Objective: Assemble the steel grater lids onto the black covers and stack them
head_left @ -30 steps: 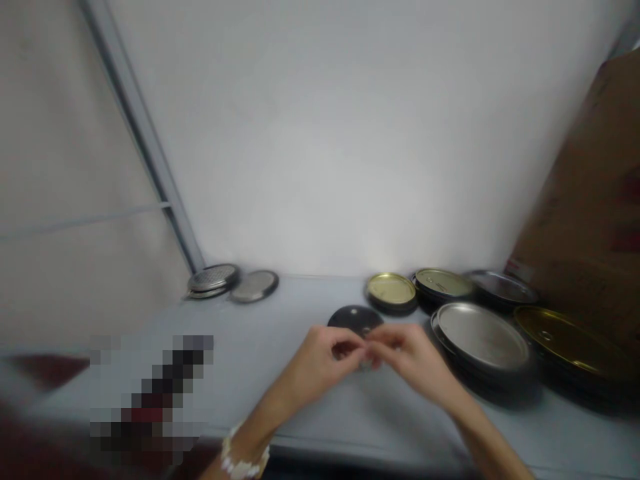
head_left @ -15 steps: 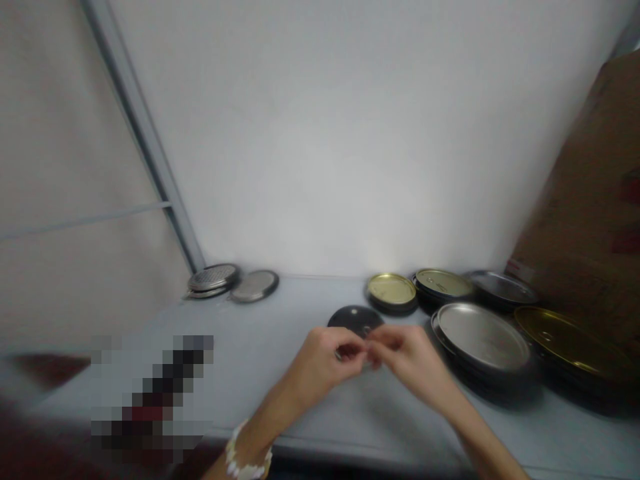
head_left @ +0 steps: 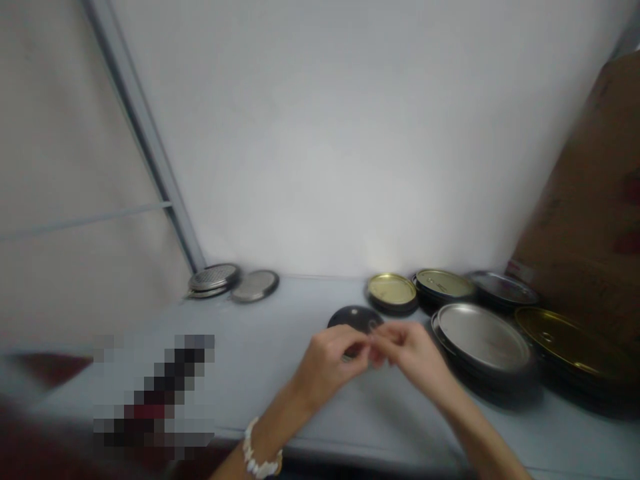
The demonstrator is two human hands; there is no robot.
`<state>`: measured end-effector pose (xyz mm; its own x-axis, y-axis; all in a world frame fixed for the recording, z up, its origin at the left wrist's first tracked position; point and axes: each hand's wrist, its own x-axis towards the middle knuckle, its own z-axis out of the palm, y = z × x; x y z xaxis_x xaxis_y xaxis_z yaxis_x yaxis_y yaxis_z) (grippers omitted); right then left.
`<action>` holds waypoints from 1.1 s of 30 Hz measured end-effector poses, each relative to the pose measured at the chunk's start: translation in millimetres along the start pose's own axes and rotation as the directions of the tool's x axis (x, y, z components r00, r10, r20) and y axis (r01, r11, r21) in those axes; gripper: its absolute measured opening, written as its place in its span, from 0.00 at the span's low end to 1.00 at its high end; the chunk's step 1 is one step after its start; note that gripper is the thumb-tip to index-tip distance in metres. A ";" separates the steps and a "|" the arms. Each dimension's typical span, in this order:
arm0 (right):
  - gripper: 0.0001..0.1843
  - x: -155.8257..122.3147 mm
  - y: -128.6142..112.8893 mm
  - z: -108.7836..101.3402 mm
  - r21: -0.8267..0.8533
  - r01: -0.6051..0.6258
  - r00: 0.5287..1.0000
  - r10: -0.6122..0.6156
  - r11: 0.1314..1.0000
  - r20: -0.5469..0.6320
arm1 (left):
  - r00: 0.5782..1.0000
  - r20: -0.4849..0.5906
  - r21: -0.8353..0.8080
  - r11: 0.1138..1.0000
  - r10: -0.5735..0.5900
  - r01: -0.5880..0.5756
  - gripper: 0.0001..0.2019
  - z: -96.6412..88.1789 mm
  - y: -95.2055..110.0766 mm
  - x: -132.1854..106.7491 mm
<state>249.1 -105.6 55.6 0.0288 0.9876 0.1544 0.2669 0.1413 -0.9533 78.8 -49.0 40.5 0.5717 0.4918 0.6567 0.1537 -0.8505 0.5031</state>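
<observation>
Small metal piece (head_left: 347, 358), too blurred to identify, is pinched in the left hand (head_left: 333, 365) above the table (head_left: 280, 320), over a dark round lid (head_left: 354, 317). Right hand (head_left: 410, 353) has its fingers drawn together against the left; whether they grip the piece is unclear. Silver lid (head_left: 483, 337) and gold lid (head_left: 391, 291) lie nearby.

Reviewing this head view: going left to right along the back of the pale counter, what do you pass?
stacked perforated metal discs → silver lid with dark rim → gold-faced lid → stacked gold-faced lid → grey metal lid → cardboard box
</observation>
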 end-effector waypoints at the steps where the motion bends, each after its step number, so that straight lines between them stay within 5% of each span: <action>1: 0.20 0.3 0.1 -0.8 -0.004 -0.001 1.000 0.001 1.000 0.005 | 1.000 -0.016 0.011 1.000 0.019 -0.019 0.06 1.4 -1.1 -0.3; 8: 0.14 -3.6 0.6 -6.0 -0.279 0.005 1.000 -0.007 0.960 -0.004 | 0.996 0.089 0.186 0.983 -0.018 0.001 0.06 -2.1 -9.3 -0.5; 16: 0.16 -12.1 2.0 3.9 -0.643 0.096 0.995 -0.081 0.760 0.053 | 0.953 0.286 0.466 0.854 0.102 -0.231 0.06 0.2 -18.4 -5.7; 33: 0.13 -15.2 9.0 14.6 -0.889 0.042 0.999 -0.013 0.455 0.041 | 0.928 0.338 0.593 0.729 0.159 -0.341 0.07 1.6 -12.9 -6.4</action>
<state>236.9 -118.4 40.9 -0.0141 0.9877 0.1557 0.9795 0.0450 -0.1965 74.5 -41.5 28.9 0.8272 0.2580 0.4991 0.3952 -0.8987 -0.1904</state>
